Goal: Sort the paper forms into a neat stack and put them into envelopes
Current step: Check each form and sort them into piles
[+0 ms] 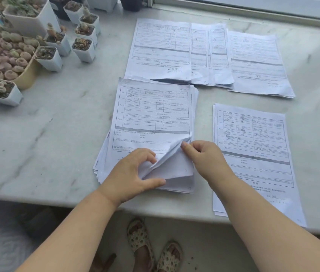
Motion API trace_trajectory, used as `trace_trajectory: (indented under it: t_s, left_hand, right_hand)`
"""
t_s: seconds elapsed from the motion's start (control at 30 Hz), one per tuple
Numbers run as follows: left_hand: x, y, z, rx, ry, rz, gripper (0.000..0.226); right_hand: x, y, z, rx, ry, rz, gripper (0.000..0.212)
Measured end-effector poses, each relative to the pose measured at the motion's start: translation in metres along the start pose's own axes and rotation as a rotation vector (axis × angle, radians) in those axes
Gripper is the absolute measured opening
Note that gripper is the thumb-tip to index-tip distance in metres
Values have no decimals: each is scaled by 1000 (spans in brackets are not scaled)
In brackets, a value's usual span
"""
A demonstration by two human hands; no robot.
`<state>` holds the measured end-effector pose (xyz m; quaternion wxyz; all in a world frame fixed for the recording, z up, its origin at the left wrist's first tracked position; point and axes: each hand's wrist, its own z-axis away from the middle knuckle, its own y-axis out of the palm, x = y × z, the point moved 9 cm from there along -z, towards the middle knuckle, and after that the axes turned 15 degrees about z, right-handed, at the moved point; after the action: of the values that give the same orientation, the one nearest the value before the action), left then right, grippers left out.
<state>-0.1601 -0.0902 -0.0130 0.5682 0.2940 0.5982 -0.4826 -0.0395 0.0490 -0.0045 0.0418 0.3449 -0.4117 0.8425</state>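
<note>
Fingers [184, 145] of the right hand [204, 156] pinch the lifted near-right corner of the top form [151, 114]; the left hand [133, 171] curls thumb and fingers round the same fold, pressing the main stack [104, 154] on the bench [57, 124]. The stack is already fanned, so a hard pull could crease the sheet or drag lower forms askew. Sorted piles [174, 50] lie far, another pile [253, 154] right. No envelopes show.

marble counter [57, 122] beside window [253, 4]

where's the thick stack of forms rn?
Head view, centre of the table: thick stack under both hands, left hand, right hand, left of a thinner pile.
</note>
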Motion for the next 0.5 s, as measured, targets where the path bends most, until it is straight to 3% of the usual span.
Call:
trace_trajectory:
  t_s: [0.13, 0.23, 0.3, 0.4, 0.5]
  left_hand:
    - [-1, 9, 3, 98, -67, -7, 44]
    - [-4, 9, 7, 77, -149, 35, 37]
    - [-17, -3, 9, -44, -152, 48, 35]
    - [-69, -41, 16, -342, 135, -87, 24]
    - [-106, -67, 26, -531, 370, -156, 21]
  right_hand:
    - [-16, 16, 6, 224, 340, -381, 52]
    - [-21, 21, 6, 263, 286, -198, 13]
    - [-19, 12, 8, 175, 210, 1, 20]
    - [-14, -19, 17, 56, 143, 27, 15]
    - [-7, -59, 15, -6, 145, -201, 12]
